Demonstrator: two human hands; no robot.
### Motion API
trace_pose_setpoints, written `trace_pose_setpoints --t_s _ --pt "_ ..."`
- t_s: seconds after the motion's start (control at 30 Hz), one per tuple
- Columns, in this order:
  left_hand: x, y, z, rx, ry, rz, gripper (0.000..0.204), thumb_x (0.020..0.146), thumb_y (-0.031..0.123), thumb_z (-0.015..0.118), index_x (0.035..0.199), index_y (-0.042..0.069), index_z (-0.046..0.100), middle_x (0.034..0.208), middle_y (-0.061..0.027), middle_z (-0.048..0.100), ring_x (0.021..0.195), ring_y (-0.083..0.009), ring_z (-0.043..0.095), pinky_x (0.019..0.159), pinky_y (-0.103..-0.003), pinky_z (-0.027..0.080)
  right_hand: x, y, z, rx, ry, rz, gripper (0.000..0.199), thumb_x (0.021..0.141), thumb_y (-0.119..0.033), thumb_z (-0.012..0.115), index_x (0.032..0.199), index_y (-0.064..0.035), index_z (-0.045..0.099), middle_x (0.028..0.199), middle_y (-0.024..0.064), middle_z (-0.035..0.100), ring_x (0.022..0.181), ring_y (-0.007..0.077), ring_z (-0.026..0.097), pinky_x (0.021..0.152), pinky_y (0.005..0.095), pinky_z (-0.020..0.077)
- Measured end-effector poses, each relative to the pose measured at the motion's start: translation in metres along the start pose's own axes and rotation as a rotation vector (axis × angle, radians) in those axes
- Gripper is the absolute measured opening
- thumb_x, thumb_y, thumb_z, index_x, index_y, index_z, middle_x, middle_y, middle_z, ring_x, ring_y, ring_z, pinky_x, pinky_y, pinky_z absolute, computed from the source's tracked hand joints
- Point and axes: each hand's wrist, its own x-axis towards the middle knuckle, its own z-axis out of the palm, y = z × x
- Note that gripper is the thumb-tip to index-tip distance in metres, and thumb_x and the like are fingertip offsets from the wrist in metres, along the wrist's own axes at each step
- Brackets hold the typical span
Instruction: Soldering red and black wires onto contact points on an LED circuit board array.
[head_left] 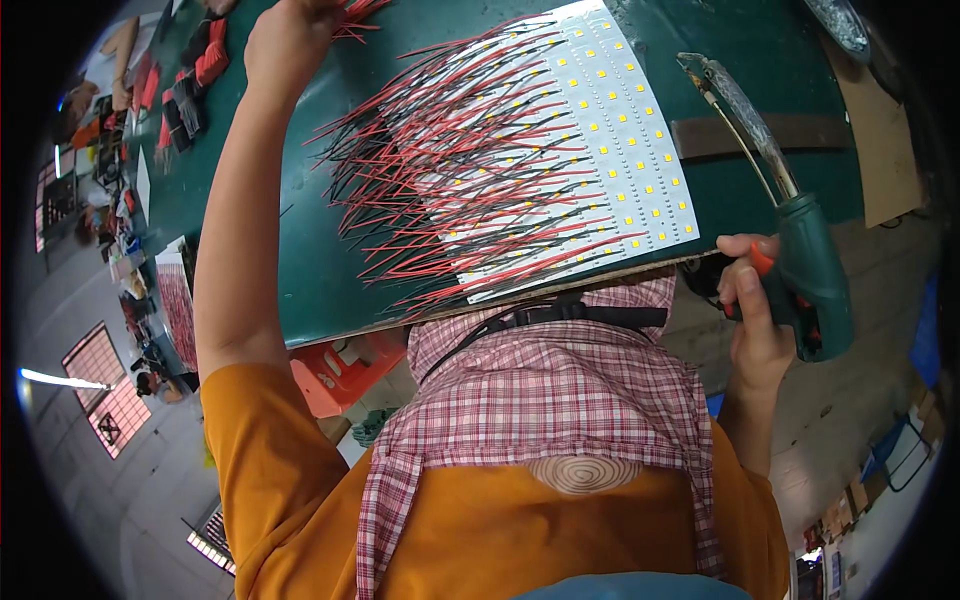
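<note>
A white LED panel (pixel 650 165) with rows of small yellow chips lies on the green tabletop, slightly turned. Many red and black wires (pixel 440 170) fan across its left part and hang past its left edge. At the table's front right, my right hand (pixel 755 300) is closed round the handle of a green soldering gun (pixel 815 265), whose long metal tip points up and away, right of the panel. My left hand (pixel 285 45) reaches to the far left, its fingers curled at a bunch of red wires (pixel 360 18); the fingertips are partly cut off by the picture's top edge.
Bundles of red and black wire (pixel 190 100) lie at the far left. A dark strip (pixel 760 135) sits right of the panel, near brown cardboard (pixel 880 150). Below the table's front edge is a red plastic bin (pixel 345 375). Another person's arm (pixel 120 60) shows beyond the left side.
</note>
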Motion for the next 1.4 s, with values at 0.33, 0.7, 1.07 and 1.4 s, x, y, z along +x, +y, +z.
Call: trace_pose_setpoints --t_s 0.33,0.7,1.07,1.4 --pt "0.013 -0.022 0.002 -0.471 -0.032 -0.026 0.014 0.077 0.006 0.061 0.085 -0.005 0.066 0.072 -0.0112 0.068 0.063 -0.0148 0.061 0.058 -0.03 0.047 -0.006 0.001 0.0 0.026 0.041 0.027 0.02 0.085 -0.003 0.053 0.104 0.0027 0.053 0.094 0.0152 0.062 0.063 0.0105 0.05 0.058 0.025 0.0431" --pt "0.014 -0.034 -0.012 -0.441 -0.089 0.059 0.026 0.083 0.024 0.063 0.105 0.011 0.067 0.083 -0.0084 0.068 0.073 -0.0104 0.063 0.066 -0.027 0.047 -0.008 0.006 -0.002 0.032 0.024 -0.028 0.024 0.084 -0.003 0.056 0.107 0.0019 0.052 0.093 0.0153 0.062 0.062 0.0106 0.051 0.056 0.0245 0.0432" --pt "0.0 0.0 -0.03 0.555 -0.184 0.283 0.021 0.081 0.022 0.05 0.088 0.01 0.066 0.083 -0.0148 0.065 0.08 -0.036 0.063 0.066 -0.045 0.05 -0.012 0.017 -0.009 0.047 0.009 -0.061 0.025 0.085 -0.003 0.056 0.109 0.0012 0.052 0.095 0.0165 0.062 0.064 0.0106 0.052 0.058 0.0245 0.0443" --pt "-0.036 0.004 -0.001 1.348 -0.197 0.772 0.009 0.067 0.013 0.064 0.061 0.019 0.063 0.065 0.0023 0.063 0.068 -0.0143 0.061 0.057 -0.027 0.044 -0.019 0.017 -0.009 0.019 -0.014 -0.071 0.026 0.086 -0.004 0.055 0.111 0.0026 0.051 0.096 0.017 0.061 0.065 0.0109 0.051 0.058 0.0248 0.0436"
